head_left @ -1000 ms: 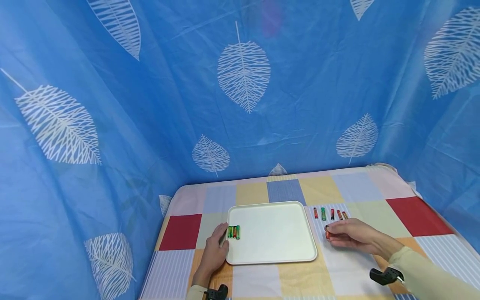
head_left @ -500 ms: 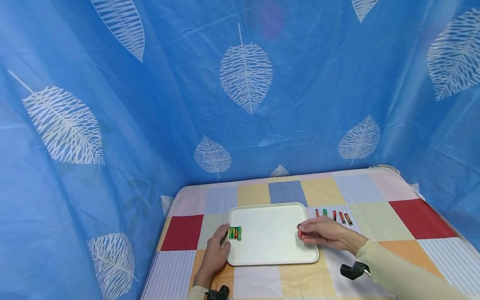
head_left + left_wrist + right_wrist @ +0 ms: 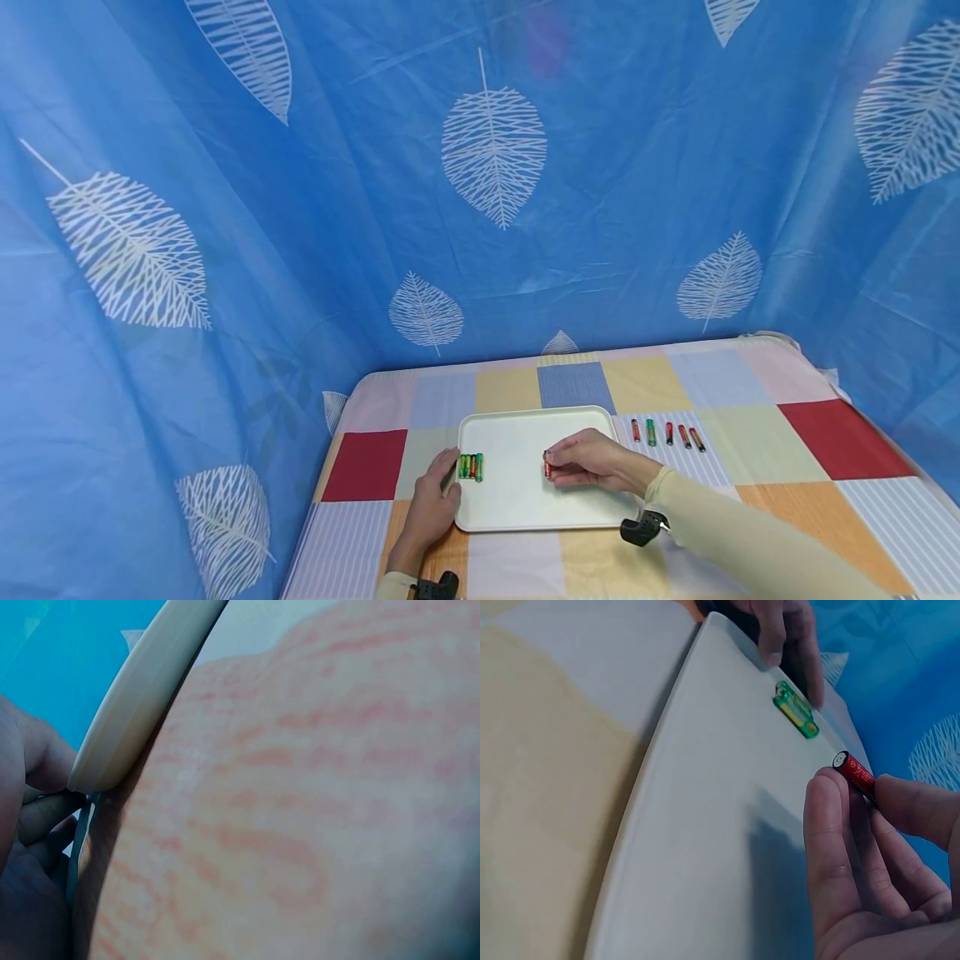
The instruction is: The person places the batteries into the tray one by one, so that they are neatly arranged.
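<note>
In the head view, my right hand pinches a red battery between thumb and fingertips over the middle of the white tray. The right wrist view shows this battery tilted, one end pointing out past the fingers and the hand's shadow on the tray below. My left hand rests against the tray's left edge with its fingers extended; the left wrist view shows a digit touching the rim. Several batteries, mostly green, lie side by side inside the tray near that hand.
Right of the tray, several loose batteries, red and green, lie in a row on the patchwork tablecloth. A blue curtain with white leaves hangs behind and beside the table.
My right hand has carried the red battery left, from the cloth beside the tray to above the tray's middle. My left hand has stayed at the tray's left edge.
</note>
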The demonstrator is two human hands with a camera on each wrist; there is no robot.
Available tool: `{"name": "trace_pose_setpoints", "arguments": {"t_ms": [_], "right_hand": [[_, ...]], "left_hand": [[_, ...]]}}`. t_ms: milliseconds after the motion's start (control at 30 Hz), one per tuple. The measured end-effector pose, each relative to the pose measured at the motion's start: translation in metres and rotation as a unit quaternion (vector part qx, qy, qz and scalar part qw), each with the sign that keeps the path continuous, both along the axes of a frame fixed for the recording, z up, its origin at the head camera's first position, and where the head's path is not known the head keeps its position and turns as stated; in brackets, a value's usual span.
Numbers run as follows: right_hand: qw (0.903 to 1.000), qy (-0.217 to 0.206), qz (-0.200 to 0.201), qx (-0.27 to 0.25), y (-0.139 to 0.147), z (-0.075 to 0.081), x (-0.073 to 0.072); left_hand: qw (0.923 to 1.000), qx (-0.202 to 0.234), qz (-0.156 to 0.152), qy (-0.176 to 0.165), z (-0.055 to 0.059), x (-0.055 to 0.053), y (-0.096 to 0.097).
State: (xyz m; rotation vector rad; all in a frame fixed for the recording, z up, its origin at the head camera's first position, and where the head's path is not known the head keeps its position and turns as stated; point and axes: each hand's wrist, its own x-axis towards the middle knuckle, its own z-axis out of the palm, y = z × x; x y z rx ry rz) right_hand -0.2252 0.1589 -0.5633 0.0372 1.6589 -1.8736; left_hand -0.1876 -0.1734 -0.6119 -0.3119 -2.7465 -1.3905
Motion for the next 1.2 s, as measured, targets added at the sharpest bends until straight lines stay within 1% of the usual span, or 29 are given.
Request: {"name": "trace_pose_setpoints", "arguments": {"t_ms": [200, 300, 500, 600, 800, 933, 1200], "right_hand": [[0.9996, 0.020, 0.015, 0.014, -0.033, -0.002, -0.009], [0.9991, 0.029, 0.015, 0.027, -0.049, -0.003, -0.013], [0.9974, 0.040, -0.002, 0.060, -0.079, -0.006, -0.020], [0.9959, 0.047, -0.013, 0.076, -0.090, -0.005, -0.024], [0.9903, 0.057, -0.031, 0.123, -0.105, -0.002, -0.027], [0.9874, 0.058, -0.040, 0.142, -0.111, -0.001, -0.026], [0.9864, 0.059, -0.035, 0.149, -0.118, 0.001, -0.027]], "left_hand": [[1.0000, 0.001, 0.001, 0.001, 0.000, -0.001, 0.000], [1.0000, 0.001, 0.002, 0.004, 0.000, -0.001, -0.001], [1.0000, -0.002, 0.007, -0.003, 0.000, 0.000, -0.001], [1.0000, -0.002, 0.004, -0.003, 0.000, 0.000, -0.001], [0.9999, 0.002, -0.004, 0.012, -0.001, -0.001, 0.001], [0.9999, 0.001, -0.003, 0.016, 0.000, -0.002, 0.001], [1.0000, -0.003, 0.005, -0.001, -0.001, -0.001, 0.001]]}}
